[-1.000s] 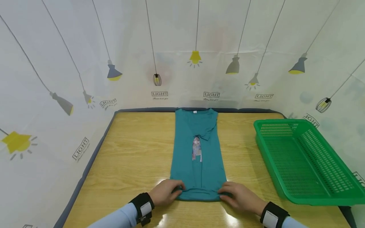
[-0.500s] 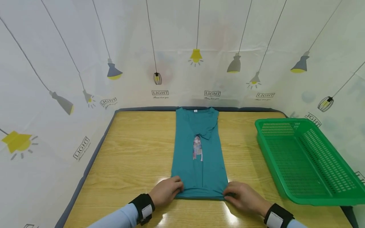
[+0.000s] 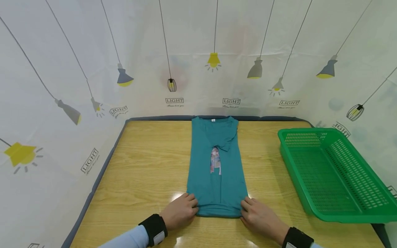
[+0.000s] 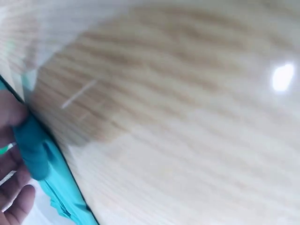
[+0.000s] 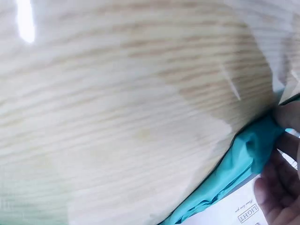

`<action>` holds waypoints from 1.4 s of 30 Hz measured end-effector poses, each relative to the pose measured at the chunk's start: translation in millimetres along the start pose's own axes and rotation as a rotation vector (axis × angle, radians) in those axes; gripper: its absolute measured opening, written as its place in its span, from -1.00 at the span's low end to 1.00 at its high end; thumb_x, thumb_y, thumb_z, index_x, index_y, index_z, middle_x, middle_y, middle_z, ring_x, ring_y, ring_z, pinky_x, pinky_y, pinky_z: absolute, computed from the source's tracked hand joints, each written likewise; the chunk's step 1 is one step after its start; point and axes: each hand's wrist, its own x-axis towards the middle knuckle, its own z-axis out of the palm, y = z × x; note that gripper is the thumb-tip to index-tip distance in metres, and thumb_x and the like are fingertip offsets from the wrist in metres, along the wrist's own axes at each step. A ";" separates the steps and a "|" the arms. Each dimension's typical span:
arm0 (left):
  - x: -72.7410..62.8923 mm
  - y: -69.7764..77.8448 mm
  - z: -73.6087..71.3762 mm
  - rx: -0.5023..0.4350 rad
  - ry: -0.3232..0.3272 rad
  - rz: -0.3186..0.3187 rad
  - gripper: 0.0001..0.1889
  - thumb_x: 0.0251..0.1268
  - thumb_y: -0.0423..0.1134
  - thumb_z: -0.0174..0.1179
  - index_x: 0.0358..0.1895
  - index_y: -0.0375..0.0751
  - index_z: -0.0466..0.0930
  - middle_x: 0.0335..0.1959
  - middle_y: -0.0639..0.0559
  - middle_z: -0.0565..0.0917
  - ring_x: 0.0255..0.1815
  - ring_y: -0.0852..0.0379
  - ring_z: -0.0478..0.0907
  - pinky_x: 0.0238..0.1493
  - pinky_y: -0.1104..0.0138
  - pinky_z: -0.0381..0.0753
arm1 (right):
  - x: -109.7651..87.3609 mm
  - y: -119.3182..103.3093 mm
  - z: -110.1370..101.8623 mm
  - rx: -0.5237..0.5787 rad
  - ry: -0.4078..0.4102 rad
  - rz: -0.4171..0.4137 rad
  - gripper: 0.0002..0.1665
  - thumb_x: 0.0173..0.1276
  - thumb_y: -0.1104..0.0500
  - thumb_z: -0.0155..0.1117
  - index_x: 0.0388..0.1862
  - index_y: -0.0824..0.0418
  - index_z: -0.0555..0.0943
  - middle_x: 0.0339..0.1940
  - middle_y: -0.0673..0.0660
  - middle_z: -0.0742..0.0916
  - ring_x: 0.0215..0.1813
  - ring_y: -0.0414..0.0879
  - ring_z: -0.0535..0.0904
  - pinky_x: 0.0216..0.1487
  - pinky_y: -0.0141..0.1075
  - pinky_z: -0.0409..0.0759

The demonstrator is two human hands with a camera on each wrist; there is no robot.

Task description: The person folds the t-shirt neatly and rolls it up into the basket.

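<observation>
Two hands (image 3: 180, 210) (image 3: 260, 217) on teal garment (image 3: 228, 175), "LIGHT" labels (image 3: 231, 101) on backdrop (image 3: 139, 51)

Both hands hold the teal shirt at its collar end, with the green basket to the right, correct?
Not the collar end: the head view shows the left hand and right hand holding the teal shirt at its near end, with the green basket to the right.
</observation>
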 end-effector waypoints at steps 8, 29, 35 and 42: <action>-0.7 7.6 -4.4 -0.162 -0.018 -0.128 -0.94 0.18 -0.23 0.32 -0.43 -0.01 0.68 -0.49 0.20 0.55 -0.44 0.28 0.42 -0.38 0.46 0.44 | -1.1 -3.8 0.8 0.052 -0.064 0.033 -0.96 0.26 0.17 0.34 -0.36 0.09 0.63 -0.44 -0.06 0.61 -0.39 -0.22 0.44 -0.39 -0.36 0.44; 9.1 -23.6 -5.0 -1.144 -0.311 -0.622 -0.89 0.26 -0.30 0.13 -0.28 -0.17 0.66 -0.64 0.25 0.50 -0.64 0.35 0.35 -0.56 0.49 0.37 | 11.4 32.2 -2.1 0.983 -0.345 0.507 -0.89 0.29 0.20 0.22 -0.31 0.15 0.69 -0.45 -0.11 0.65 -0.43 -0.36 0.45 -0.42 -0.42 0.45; 10.0 -22.1 3.2 -1.040 -0.233 -0.675 -0.93 0.30 -0.26 0.16 -0.34 -0.10 0.60 -0.75 0.27 0.45 -0.76 0.37 0.31 -0.70 0.49 0.28 | 10.8 32.0 -2.4 0.782 -0.271 0.552 -0.93 0.29 0.08 0.35 -0.32 0.04 0.68 -0.45 -0.15 0.64 -0.43 -0.38 0.46 -0.42 -0.40 0.47; 13.4 -15.6 -1.1 -0.698 -0.220 -0.645 -0.86 0.28 -0.12 0.27 -0.42 0.02 0.56 -0.55 0.24 0.44 -0.55 0.33 0.33 -0.52 0.45 0.34 | 5.7 26.9 3.0 0.516 -0.136 0.508 -0.92 0.19 0.03 0.46 -0.42 -0.07 0.69 -0.45 -0.20 0.52 -0.40 -0.38 0.37 -0.41 -0.44 0.42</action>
